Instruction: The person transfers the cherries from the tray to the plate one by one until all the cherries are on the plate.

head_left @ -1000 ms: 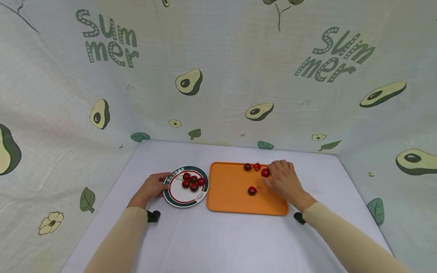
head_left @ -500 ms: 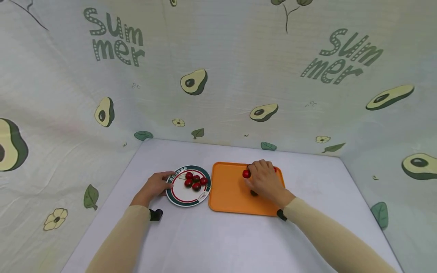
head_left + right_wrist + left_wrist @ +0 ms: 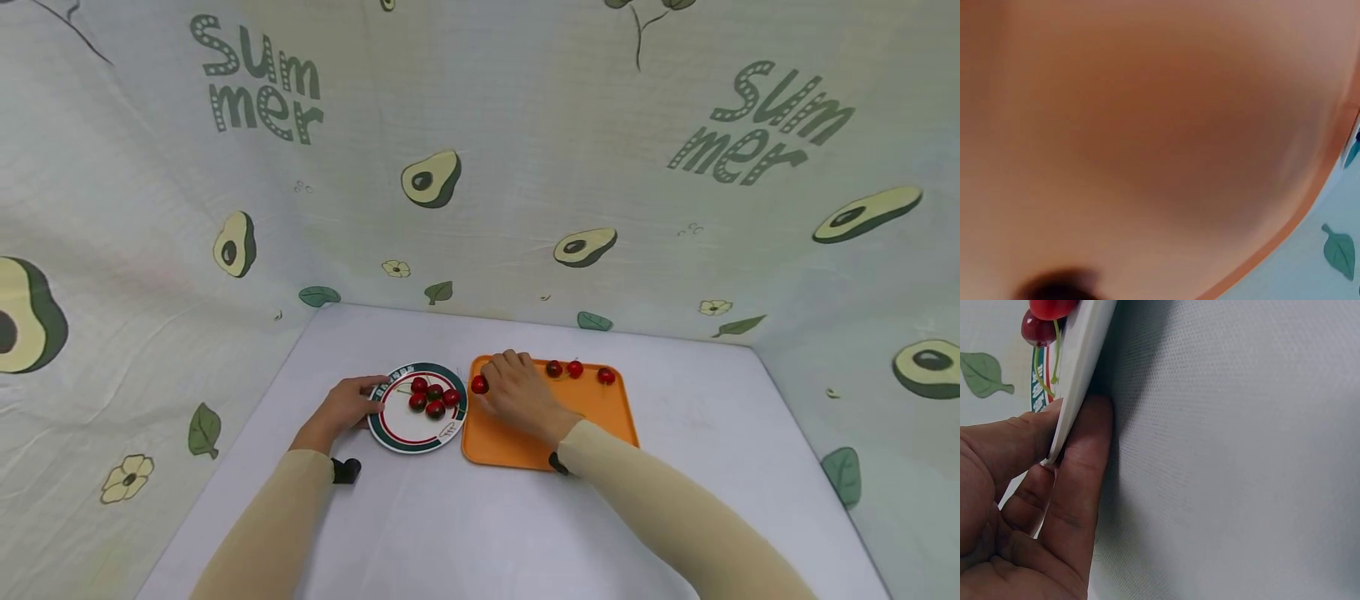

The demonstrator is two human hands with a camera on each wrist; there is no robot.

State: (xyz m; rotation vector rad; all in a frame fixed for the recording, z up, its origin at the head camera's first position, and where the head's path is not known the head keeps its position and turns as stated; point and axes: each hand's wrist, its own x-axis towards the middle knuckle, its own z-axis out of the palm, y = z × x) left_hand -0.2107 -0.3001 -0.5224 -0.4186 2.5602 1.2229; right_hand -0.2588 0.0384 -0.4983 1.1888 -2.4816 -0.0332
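the plate [image 3: 407, 427] looks hard, smooth and glossy; the tray [image 3: 603, 408] looks like smooth plastic. the 5 cherries [image 3: 435, 409] on the plate are shiny. the bench [image 3: 420, 533] wears matt, finely textured cloth, the backdrop [image 3: 495, 100] creased matt cloth, the sleeves [image 3: 258, 533] matt fabric.

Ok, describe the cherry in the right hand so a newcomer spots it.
Find the orange tray on the white table. Over its end nearest the plate, the right hand holds the cherry. The other visible cherries lie on the tray or plate; only this one is gripped.
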